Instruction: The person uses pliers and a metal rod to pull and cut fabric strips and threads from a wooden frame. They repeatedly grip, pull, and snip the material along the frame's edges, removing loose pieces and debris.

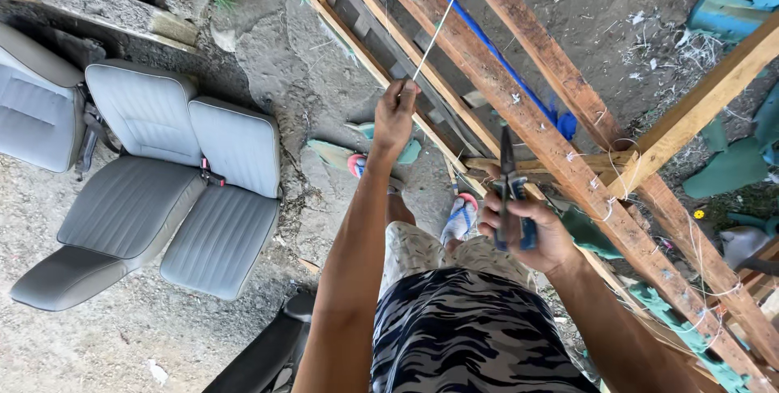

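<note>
The left hand (395, 113) pinches a thin wire (434, 36) that rises from its fingertips. The right hand (523, 227) is clenched around blue-handled pliers (510, 190), pointing up beside the wooden frame (519, 109).

Head camera looks steeply down, close over the wooden frame (560, 150).

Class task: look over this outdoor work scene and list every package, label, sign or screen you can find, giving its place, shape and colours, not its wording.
None in view: no package, label, sign or screen shows.
What is there instead:
Left hand: holds up a thin pale wire.
Right hand: holds blue-handled metal pliers.
Bare wooden slat frame: runs diagonally at right.
Grey padded vehicle seats: on dirt ground at left.
</note>
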A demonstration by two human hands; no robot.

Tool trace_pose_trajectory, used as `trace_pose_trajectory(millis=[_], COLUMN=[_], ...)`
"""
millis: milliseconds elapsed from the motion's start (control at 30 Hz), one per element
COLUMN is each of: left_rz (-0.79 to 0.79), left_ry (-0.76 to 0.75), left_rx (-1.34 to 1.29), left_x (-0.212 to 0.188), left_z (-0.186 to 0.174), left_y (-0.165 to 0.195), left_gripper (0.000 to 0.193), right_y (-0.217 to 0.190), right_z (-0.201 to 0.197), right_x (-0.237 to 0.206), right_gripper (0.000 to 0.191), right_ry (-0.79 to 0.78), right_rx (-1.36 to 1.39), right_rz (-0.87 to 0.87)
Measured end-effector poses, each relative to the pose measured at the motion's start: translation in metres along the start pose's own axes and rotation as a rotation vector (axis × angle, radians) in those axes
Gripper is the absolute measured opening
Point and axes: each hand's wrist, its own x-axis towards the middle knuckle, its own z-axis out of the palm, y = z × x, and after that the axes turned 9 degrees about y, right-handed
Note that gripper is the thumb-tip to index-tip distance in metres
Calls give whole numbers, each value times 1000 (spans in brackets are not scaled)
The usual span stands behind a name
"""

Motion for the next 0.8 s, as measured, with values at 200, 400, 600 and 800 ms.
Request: trace_pose_trajectory(millis=[200,400,600,800], left_rz=[-153,-196,-298,-214], left_ry=[86,74,263,196], left_rx=[-263,82,64,297], left_x=[-34,-74,-105,-110], left_z=[-24,-98,-158,-156], left_y=[35,40,32,23], left_gripper=[31,28,26,29], right_y=[-10,-30,-38,-46], right_z=[42,75,74,82], right_x=[48,122,166,173], right_gripper=[85,84,62,26], right_ry=[78,-63,-112,370], right_rx=[-287,-199,-35,-682], right_rz=[3,86,78,-38])
